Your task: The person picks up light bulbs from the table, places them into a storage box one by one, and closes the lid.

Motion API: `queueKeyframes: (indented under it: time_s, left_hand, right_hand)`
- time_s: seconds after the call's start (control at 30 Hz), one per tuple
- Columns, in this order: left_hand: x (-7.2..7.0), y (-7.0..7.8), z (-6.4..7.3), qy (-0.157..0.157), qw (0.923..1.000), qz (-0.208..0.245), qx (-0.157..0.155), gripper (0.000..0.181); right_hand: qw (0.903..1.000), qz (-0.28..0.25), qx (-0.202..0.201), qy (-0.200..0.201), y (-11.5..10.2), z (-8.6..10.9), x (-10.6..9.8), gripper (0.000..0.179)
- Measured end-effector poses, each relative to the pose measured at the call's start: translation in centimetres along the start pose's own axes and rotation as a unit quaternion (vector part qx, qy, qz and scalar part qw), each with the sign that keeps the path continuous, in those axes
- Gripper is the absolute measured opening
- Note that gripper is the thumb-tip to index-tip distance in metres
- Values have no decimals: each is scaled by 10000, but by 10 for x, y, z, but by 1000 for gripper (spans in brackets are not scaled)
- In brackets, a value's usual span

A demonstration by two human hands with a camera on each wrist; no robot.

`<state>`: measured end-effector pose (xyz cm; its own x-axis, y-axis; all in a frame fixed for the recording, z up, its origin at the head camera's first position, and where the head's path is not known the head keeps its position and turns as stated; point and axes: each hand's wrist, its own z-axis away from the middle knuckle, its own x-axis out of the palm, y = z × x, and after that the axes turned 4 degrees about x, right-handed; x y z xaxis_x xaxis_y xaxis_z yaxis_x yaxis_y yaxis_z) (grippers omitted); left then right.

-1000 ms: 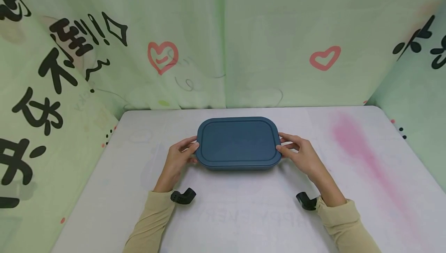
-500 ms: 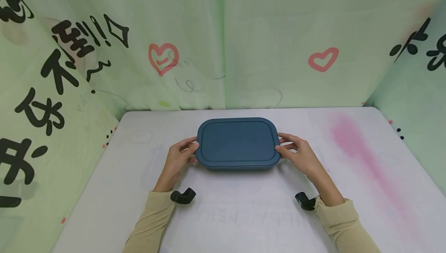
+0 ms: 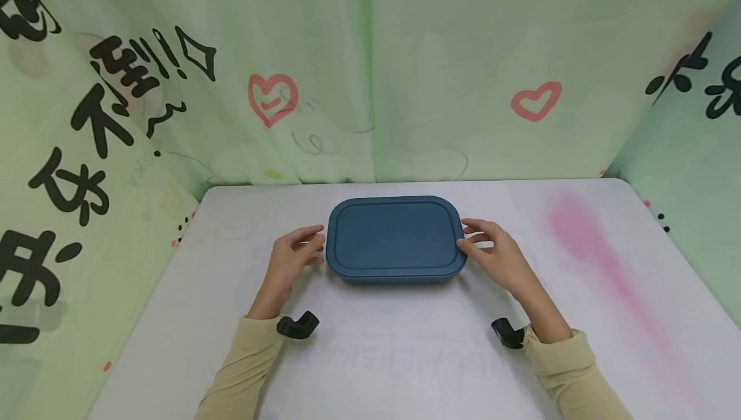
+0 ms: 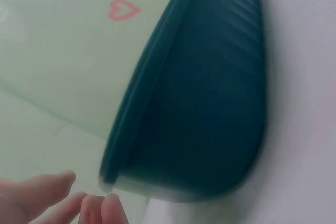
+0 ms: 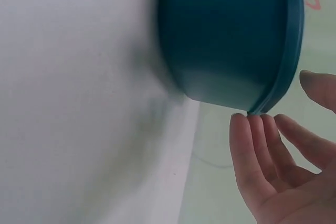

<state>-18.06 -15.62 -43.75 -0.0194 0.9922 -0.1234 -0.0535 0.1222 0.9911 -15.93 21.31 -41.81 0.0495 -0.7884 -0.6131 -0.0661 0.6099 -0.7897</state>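
Note:
A dark blue rectangular lidded container (image 3: 396, 238) with rounded corners stands on the white table. In the left wrist view the container (image 4: 205, 93) shows its deep side wall and the overhanging lid rim. My left hand (image 3: 289, 259) is just off its left end, fingers relaxed and a small gap before the rim. At the right end, my right hand (image 3: 500, 256) has its fingertips right at the lid's edge. The right wrist view shows this hand (image 5: 283, 166) with extended fingers under the rim and the thumb apart from the lid. Neither hand grips anything.
The white table (image 3: 376, 356) carries a pink smear (image 3: 585, 233) on its right side. Pale green cloth (image 3: 440, 34) with black lettering and red hearts hangs behind and at both sides. A black wrist camera (image 3: 298, 325) sits on the left wrist, another (image 3: 508, 333) on the right.
My left hand has let go of the container's left end and drawn slightly left. The right thumb and fingers have barely shifted; the container stays in place.

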Motion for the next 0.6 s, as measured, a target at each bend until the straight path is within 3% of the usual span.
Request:
queueKeyframes:
  time_s: [0.2, 0.6]
  left_hand:
    - [-4, 8, 2, 11, 9992, -110, 376, 38]
    - [0, 29, 20, -315, 9879, -1001, 1144, 43]
  right_hand:
    - [9995, 93, -309, 72, -10, 4, -2, 52]
    - [9930, 719, -918, 180, -32, 21, 0, 59]
